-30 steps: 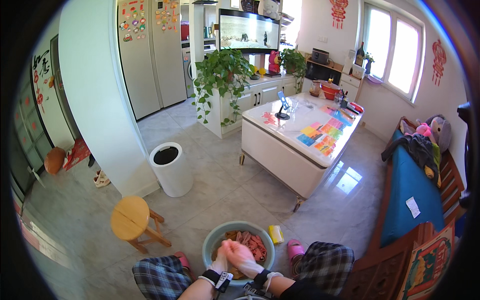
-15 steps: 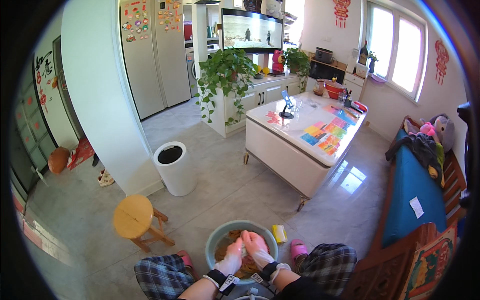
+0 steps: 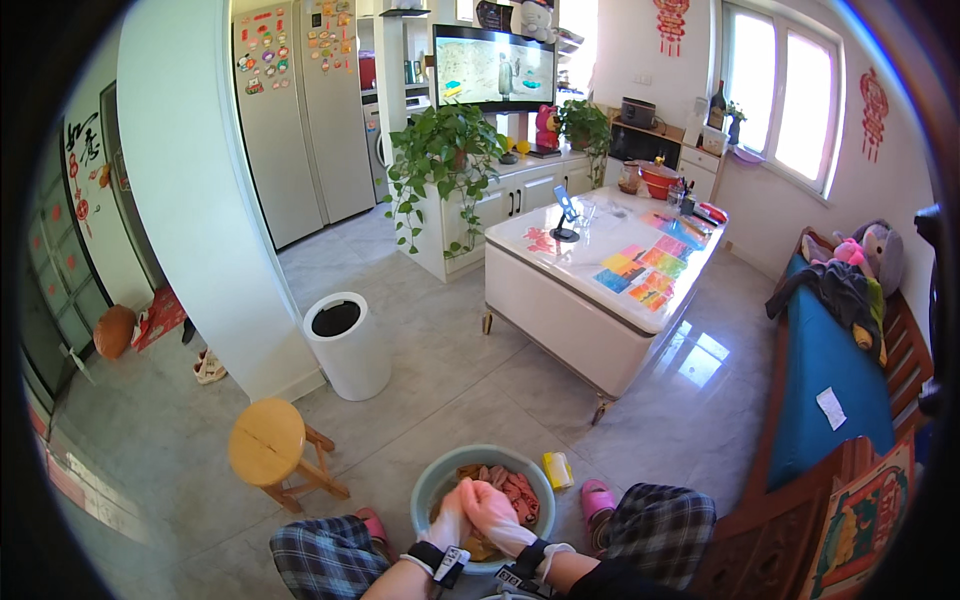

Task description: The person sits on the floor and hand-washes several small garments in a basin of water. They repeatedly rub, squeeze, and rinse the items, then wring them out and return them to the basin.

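Observation:
A pale blue-green basin (image 3: 421,495) stands on the floor between my feet, holding wet-looking cloths. My left hand (image 3: 453,520) and my right hand (image 3: 490,508) meet over its middle, fingers curled and pressed together. Whatever lies between them is hidden by the hands. Pinkish-red patterned cloth (image 3: 518,490) shows beyond and to the right of the hands, and yellow-brown cloth (image 3: 481,548) below them. Thin whitish gloves or sleeves seem to cover my wrists, with dark straps around them. Just right of the basin sits a small yellow-and-white packet (image 3: 558,470).
A round wooden stool (image 3: 267,440) is at the left, with a white bin (image 3: 350,365) behind it. Ahead stands a white table on casters (image 3: 560,325). A wooden bench with a blue cushion (image 3: 825,370) runs along the right. My pink slippers (image 3: 598,496) flank the basin.
My hands have shifted slightly left and closed together, hiding the whitish thing seen between them before. More pinkish-red cloth now shows in the basin. The television picture differs.

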A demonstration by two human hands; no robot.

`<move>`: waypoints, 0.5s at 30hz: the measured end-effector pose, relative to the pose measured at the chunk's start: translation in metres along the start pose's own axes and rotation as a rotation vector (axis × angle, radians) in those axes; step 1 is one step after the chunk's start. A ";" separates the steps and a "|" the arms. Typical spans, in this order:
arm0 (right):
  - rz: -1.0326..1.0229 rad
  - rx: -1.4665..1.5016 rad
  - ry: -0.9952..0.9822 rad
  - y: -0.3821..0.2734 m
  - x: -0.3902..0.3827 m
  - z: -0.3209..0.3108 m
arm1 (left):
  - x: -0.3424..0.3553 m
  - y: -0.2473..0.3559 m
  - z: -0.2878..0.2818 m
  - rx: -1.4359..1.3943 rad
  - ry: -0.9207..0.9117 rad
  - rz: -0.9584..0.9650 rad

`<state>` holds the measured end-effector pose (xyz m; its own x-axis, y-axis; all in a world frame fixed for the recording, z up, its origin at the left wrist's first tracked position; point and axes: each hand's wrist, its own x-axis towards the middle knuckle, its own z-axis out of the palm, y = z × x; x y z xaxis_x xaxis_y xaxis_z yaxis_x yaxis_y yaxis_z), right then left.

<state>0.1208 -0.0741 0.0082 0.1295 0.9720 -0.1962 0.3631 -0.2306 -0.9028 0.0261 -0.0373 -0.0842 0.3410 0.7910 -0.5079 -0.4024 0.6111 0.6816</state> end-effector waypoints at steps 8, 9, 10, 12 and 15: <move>0.057 -0.003 0.145 0.017 0.004 -0.008 | -0.005 0.007 0.022 0.055 0.127 -0.097; 0.013 -0.010 0.162 0.019 0.005 -0.008 | -0.006 0.008 0.024 0.086 0.150 -0.071; -0.022 -0.034 0.132 0.020 0.006 -0.010 | -0.007 0.009 0.026 0.092 0.132 -0.063; -0.033 0.021 0.150 0.017 0.007 -0.012 | -0.009 0.015 0.027 0.117 0.094 -0.033; -0.087 0.033 0.153 -0.002 0.006 -0.021 | -0.007 0.027 0.029 0.194 0.014 0.119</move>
<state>0.1405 -0.0688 0.0172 0.2390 0.9693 -0.0583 0.3490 -0.1418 -0.9263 0.0373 -0.0270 -0.0473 0.2885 0.8582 -0.4247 -0.2676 0.4981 0.8248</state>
